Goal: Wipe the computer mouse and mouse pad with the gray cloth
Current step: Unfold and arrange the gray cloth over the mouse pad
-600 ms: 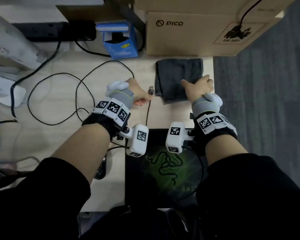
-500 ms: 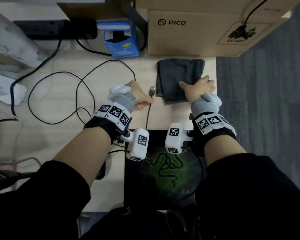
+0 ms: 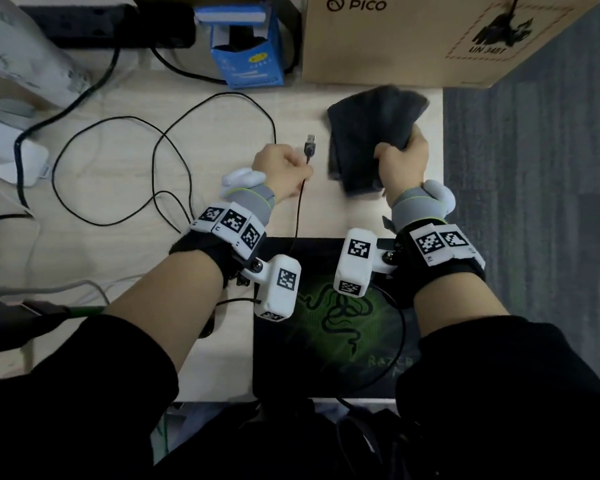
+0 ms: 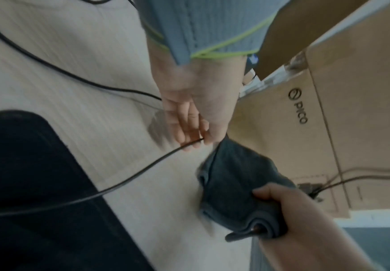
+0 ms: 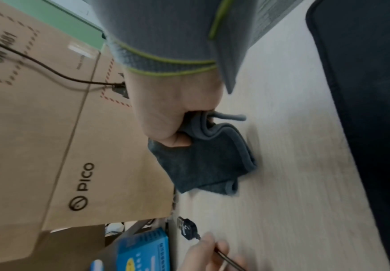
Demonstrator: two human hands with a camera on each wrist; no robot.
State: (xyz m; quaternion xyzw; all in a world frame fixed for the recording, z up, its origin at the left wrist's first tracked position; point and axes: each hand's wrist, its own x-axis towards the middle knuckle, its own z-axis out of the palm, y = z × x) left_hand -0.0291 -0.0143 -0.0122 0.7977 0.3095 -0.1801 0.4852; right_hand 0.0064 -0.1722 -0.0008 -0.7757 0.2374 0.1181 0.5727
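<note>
My right hand [image 3: 394, 154] grips the gray cloth [image 3: 364, 133] at its near right corner, and the cloth hangs bunched and partly raised off the desk; the right wrist view shows my fingers curled round its folded edge [image 5: 203, 128]. To its left, my left hand [image 3: 303, 169] pinches a thin black cable just behind its USB plug [image 3: 310, 145]. The black mouse pad [image 3: 326, 358] with a green snake logo lies near me, below both wrists. A dark rounded shape [image 3: 207, 329] beside my left forearm may be the mouse, mostly hidden.
A PICO cardboard box [image 3: 413, 36] stands right behind the cloth, a blue carton [image 3: 250, 57] to its left. Black cable loops [image 3: 174, 150] sprawl over the desk's left half. The desk's right edge [image 3: 442, 168] borders gray carpet.
My right hand lay flat on the folded cloth; now it has closed round it and pulled it up and toward me. My left hand stays at the cable.
</note>
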